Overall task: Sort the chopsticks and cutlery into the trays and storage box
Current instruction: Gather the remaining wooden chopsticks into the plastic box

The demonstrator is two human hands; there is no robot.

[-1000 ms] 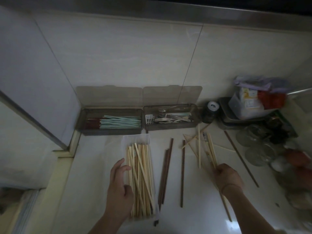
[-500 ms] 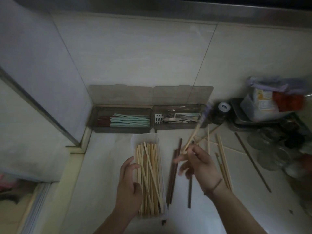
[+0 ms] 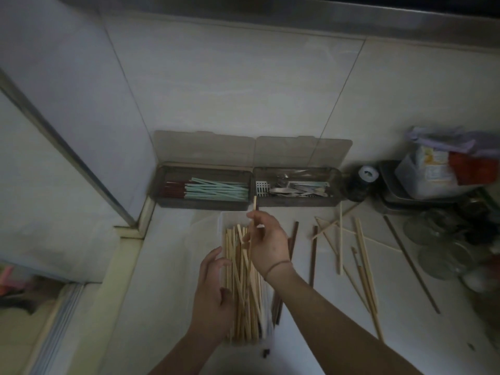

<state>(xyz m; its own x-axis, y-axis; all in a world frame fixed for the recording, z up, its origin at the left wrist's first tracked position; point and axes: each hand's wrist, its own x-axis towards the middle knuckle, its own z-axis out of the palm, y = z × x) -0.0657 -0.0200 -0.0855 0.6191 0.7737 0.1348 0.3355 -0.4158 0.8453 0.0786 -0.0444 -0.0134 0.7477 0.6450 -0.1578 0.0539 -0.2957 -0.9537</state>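
A clear storage box (image 3: 222, 220) full of pale wooden chopsticks (image 3: 243, 301) lies on the counter in front of me. My right hand (image 3: 266, 243) hovers over its far end and pinches one pale chopstick (image 3: 254, 204), its tip pointing at the back wall. My left hand (image 3: 212, 296) rests against the box's left side, fingers loosely spread. Behind stand two grey trays: the left tray (image 3: 162, 185) holds green and red chopsticks, the right tray (image 3: 336, 185) metal cutlery. Dark brown chopsticks (image 3: 313, 255) and more pale chopsticks (image 3: 362, 255) lie loose to the right.
A dark jar (image 3: 359, 182), a metal pan with bagged goods (image 3: 433, 171) and glassware (image 3: 443, 255) crowd the right side. A long dark stick (image 3: 411, 263) lies near them. The tiled wall is close behind the trays; a ledge drops off at left.
My right hand picked up a pale chopstick from the loose pile at right and carried it leftward over the clear box. My left hand stayed at the box.
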